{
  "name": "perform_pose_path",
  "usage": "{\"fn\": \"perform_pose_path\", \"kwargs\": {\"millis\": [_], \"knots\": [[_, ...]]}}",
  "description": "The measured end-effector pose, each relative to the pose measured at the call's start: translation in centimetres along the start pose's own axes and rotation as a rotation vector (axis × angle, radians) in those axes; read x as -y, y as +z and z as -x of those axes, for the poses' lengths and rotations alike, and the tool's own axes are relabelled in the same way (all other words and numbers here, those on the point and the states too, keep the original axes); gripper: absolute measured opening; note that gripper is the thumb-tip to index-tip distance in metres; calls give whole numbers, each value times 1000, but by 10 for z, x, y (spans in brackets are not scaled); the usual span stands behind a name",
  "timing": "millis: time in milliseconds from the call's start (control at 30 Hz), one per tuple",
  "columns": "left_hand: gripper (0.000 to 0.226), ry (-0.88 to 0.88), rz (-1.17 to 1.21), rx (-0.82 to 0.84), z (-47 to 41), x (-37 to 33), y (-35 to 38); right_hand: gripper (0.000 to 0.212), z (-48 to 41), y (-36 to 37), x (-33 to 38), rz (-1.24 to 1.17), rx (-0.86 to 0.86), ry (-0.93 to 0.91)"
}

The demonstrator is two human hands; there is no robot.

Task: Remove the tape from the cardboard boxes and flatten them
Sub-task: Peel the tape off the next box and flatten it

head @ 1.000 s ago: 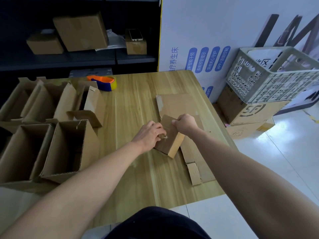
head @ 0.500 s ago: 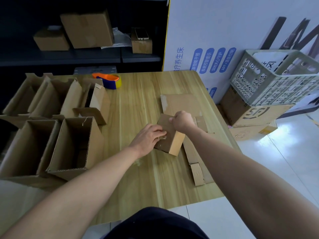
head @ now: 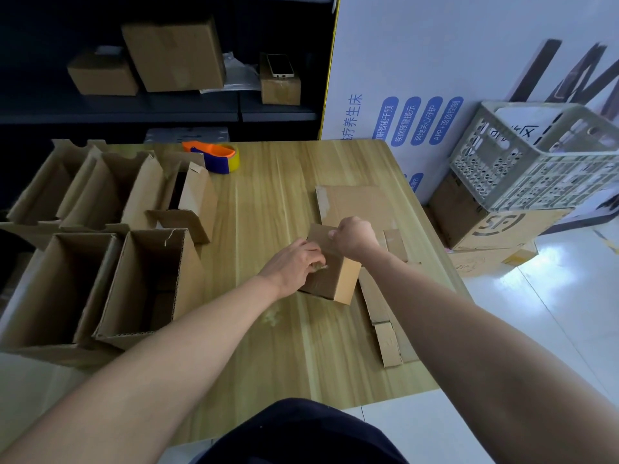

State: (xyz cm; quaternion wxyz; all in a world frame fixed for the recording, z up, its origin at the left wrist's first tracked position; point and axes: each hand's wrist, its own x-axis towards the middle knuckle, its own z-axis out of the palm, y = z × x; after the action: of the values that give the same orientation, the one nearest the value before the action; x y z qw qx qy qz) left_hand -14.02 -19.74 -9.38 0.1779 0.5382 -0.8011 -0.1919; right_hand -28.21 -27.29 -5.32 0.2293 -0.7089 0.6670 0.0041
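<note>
Head view: small brown cardboard box [head: 335,281] lies centre-right on light wooden table [head: 268,195], its right edge overlapping flattened brown cardboard sheets [head: 355,202] by table's right edge. L hand [head: 294,264] grips box top; R hand [head: 355,237] is curled on far top edge. Bare tabletop btwn box and open brown cartons [head: 147,256] at left.

Small brown box [head: 336,283]: closed, tilted on counter, directly under fingers [head: 313,254]. Crumpled tape [head: 320,267] pinched against its top. Flattened cardboard [head: 355,202] beneath, extending beyond fingers. Open boxes [head: 147,279] upright, well left.
</note>
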Motion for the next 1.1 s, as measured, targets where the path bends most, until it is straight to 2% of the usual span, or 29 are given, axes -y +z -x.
{"fn": "perform_pose_path", "kwargs": {"millis": [333,433,567,667,700,867,1000,1100], "knots": [[20,19,-40,62,-5,10,-4,32,-3,0,11,4,4,-32],[16,32,10,20,3,20,2,33,-6,0,12,8,2,-34],[54,-89,161,54,12,25,5,34,-9,-2,9,-22,6,-31],[69,-117,165,139,8,24,4,31,-9,-4,8,-89,0,-10],[66,-122,162,133,6,22,4,31,-10,-4,9,-92,0,-10],[25,-45,114,-43,-5,20,1,32,-13,-2,11,-71,7,-21],[17,17,42,-94,-7,17,0,32,-17,0,11,-65,18,-16],[16,50,-40,-68,-11,14,-1,32,-18,0,13,-78,9,-6]]}}
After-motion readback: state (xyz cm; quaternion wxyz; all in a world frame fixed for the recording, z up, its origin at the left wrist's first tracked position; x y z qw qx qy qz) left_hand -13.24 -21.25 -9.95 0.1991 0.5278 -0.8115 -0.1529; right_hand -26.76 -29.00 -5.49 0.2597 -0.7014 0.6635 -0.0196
